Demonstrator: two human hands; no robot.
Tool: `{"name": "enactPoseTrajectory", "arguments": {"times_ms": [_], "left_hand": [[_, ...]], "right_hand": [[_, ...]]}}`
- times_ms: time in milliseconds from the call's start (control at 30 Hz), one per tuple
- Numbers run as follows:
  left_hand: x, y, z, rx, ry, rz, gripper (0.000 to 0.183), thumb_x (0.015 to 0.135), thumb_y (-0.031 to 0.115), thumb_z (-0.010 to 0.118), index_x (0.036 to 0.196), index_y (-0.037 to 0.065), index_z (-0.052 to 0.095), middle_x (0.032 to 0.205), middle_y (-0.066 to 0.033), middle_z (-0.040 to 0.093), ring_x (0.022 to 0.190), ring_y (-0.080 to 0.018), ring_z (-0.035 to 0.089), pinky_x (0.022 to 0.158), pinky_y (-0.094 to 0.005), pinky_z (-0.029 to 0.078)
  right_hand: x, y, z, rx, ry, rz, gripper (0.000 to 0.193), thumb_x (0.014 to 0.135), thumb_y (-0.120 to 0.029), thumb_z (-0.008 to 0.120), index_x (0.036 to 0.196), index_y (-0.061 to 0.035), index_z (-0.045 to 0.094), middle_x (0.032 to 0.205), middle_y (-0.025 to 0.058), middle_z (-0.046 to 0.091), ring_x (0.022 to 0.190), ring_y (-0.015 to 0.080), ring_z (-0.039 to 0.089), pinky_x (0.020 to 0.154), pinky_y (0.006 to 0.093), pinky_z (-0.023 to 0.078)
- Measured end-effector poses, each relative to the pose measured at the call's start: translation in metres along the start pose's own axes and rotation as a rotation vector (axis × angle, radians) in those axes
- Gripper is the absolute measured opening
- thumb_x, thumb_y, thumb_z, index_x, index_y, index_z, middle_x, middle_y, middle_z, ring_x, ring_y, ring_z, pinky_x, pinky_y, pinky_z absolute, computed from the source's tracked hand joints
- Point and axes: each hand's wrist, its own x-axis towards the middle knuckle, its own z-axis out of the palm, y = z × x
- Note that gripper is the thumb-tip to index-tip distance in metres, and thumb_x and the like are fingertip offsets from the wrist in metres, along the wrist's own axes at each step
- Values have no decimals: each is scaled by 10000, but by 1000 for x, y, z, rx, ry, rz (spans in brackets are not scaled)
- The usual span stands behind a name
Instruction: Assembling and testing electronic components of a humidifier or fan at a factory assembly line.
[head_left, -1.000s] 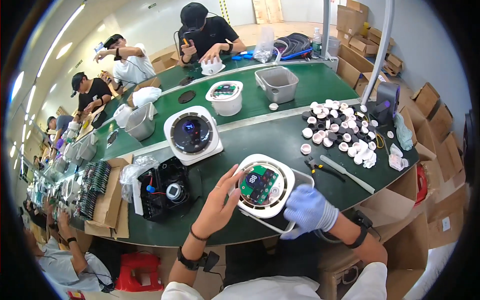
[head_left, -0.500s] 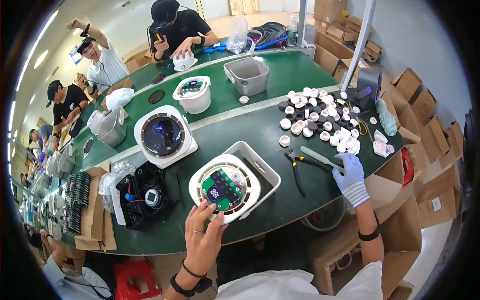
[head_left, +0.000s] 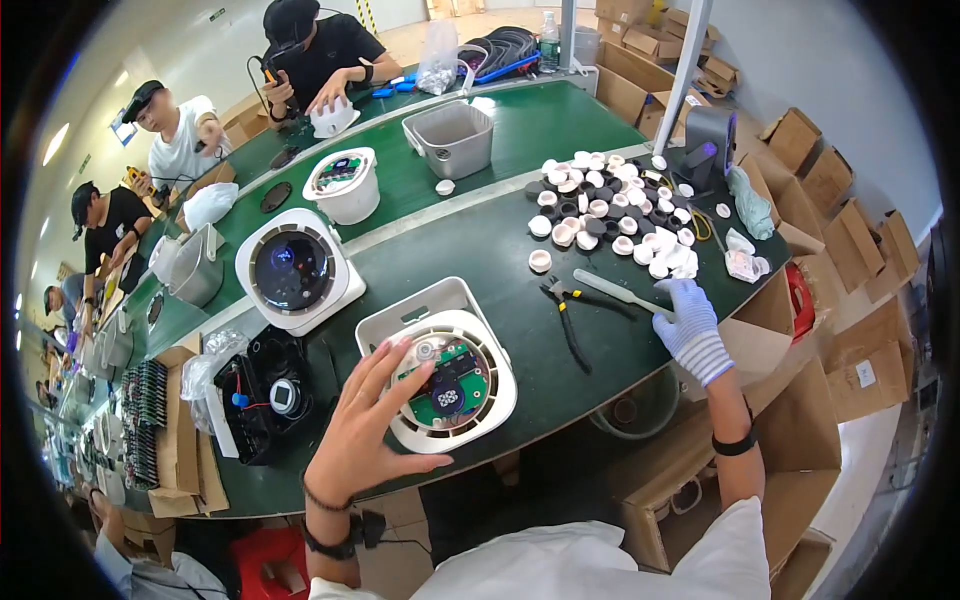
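My bare left hand point(head_left: 365, 425) reaches over the left side of a white rounded appliance point(head_left: 505, 385), fingers spread and thumb stretched along its near side. Its fingertips overlap the rim and the edge of the green circuit board point(head_left: 470, 375) set in the top; whether they press on it I cannot tell. A pale bracket-like frame point(head_left: 445, 290) stands up at the appliance's far side. In its striped glove, my right hand point(head_left: 692, 325) is closed around the near end of a flat light-grey stick-like tool point(head_left: 615, 287). Pliers point(head_left: 570, 325) with black-and-yellow handles lie just beside that tool.
White and black round caps point(head_left: 600, 210) are heaped at the right. To the left stand a white unit with a dark round top point(head_left: 295, 270) and an opened black housing point(head_left: 265, 400). Cardboard boxes point(head_left: 740, 440) crowd the right edge. Co-workers point(head_left: 300, 60) sit across the green table.
The appliance has turned counterclockwise, its bracket swinging from the right side to the far side. My left hand has shifted from the near rim to the left side and spread. The view has shifted slightly.
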Motion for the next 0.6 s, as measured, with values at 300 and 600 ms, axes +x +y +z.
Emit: {"name": "enactPoseTrajectory", "arguments": {"times_ms": [300,600], "left_hand": [[1,65,44,356,53,-251,1003,638,411,925,1503,123,508,1524,-200,420,1191,-363,505,1013,-452,447],[49,30,-5,111,-215,194,1135,662,559,887,1578,121,378,1605,-206,309,1465,-451,311,1160,-552,290]], "right_hand": [[13,-80,36,211,-14,-341,291,876,-37,639,1166,-58,648,1099,164,646,1059,381,622,957,453,512],[58,-93,41,-242,-355,-348,270,877,-83,621,1147,-66,614,1028,154,652,924,355,666,787,455,554]]}}
